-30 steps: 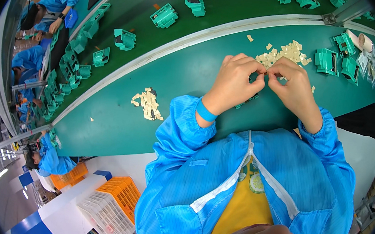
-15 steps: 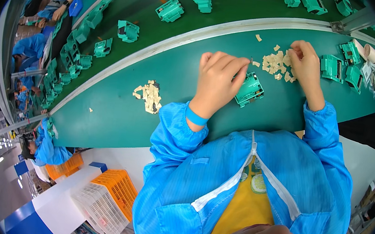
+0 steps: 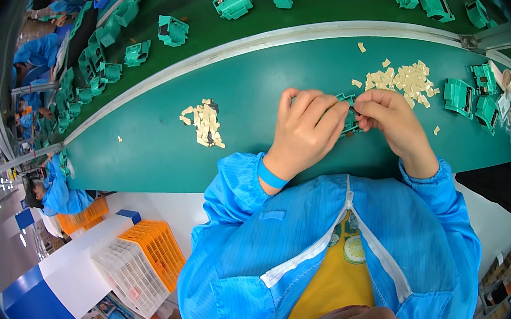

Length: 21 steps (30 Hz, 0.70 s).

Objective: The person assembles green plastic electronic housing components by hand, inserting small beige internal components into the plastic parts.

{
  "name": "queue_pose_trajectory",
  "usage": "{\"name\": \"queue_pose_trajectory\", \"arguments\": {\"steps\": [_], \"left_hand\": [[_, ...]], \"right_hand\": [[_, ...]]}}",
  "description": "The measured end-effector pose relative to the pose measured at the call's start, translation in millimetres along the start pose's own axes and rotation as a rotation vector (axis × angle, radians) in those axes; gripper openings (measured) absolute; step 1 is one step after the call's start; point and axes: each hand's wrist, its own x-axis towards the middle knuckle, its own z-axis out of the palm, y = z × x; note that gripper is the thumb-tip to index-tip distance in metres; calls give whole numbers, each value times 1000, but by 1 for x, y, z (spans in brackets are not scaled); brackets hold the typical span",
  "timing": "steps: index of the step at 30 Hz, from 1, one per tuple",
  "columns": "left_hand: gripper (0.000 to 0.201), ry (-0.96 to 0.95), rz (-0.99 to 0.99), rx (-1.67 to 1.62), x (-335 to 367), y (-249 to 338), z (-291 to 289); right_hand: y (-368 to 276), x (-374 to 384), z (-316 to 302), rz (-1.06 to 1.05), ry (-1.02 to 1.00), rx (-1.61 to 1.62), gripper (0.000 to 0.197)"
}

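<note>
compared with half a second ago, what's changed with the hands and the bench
The right hand has moved left and downward in view, from the larger cream heap to the green housing. The left hand has lowered slightly toward that housing; its hold is hidden. The smaller cream heap and three housings at right stayed put.

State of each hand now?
Left hand: curled beside the green part; whether gripping, cannot tell.
Right hand: pinched closed at it; whether holding anything, cannot tell.
</note>
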Motion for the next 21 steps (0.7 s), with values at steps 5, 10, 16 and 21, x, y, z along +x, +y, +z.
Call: {"name": "queue_pose_trajectory", "arguments": {"steps": [5,10,16,21], "left_hand": [[28,-50,-77,-113,-12,-1,4],[40,-159,-205,-194,-8,3,8],[55,-338,-412,-76,-12,10,-9],[69,-652,-432,-204,-3,-11,-29]], "right_hand": [[-3,-3,-23,-52,-14,44,14],[3,-4,-39,-67,47,146,10],[12,-6,-37,-94,65,133,5],[25,-3,-46,-106,45,97,5]]}}
